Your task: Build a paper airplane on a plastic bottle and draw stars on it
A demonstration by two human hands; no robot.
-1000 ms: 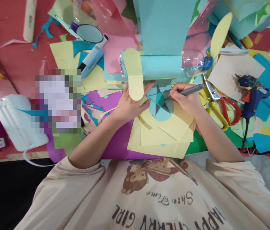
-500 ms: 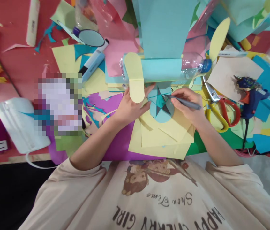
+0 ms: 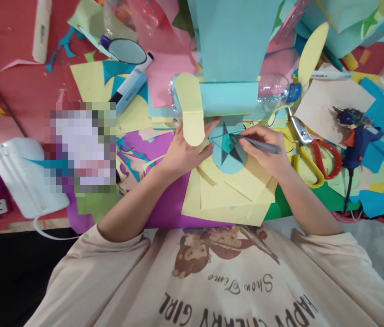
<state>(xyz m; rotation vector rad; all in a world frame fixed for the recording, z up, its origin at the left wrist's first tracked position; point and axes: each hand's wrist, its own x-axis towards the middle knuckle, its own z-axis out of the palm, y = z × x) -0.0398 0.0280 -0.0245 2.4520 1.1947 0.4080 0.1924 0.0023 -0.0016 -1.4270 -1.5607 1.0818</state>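
A dark grey marker pen (image 3: 263,145) is gripped in my right hand (image 3: 260,136), its tip on a star drawn on a light blue rounded paper piece (image 3: 234,169). Parts of the star are coloured black, and its centre is teal. My left hand (image 3: 187,154) lies with fingers apart at the left edge of that piece; a yellow sole-shaped paper flap (image 3: 193,116) overhangs and hides some of the fingers. The flap is at the left end of a clear plastic bottle (image 3: 273,90) wrapped in light blue paper, just beyond my hands.
Scissors (image 3: 314,147) with red and yellow handles lie to the right, beside a blue glue gun (image 3: 355,143). Pale yellow sheets (image 3: 233,200) sit under the work. Leftward are a blue marker (image 3: 132,86), paper scraps and a white case (image 3: 28,179).
The marker and my right hand have shifted slightly left across the star. My left hand stays at the paper's edge. The view has moved a little.
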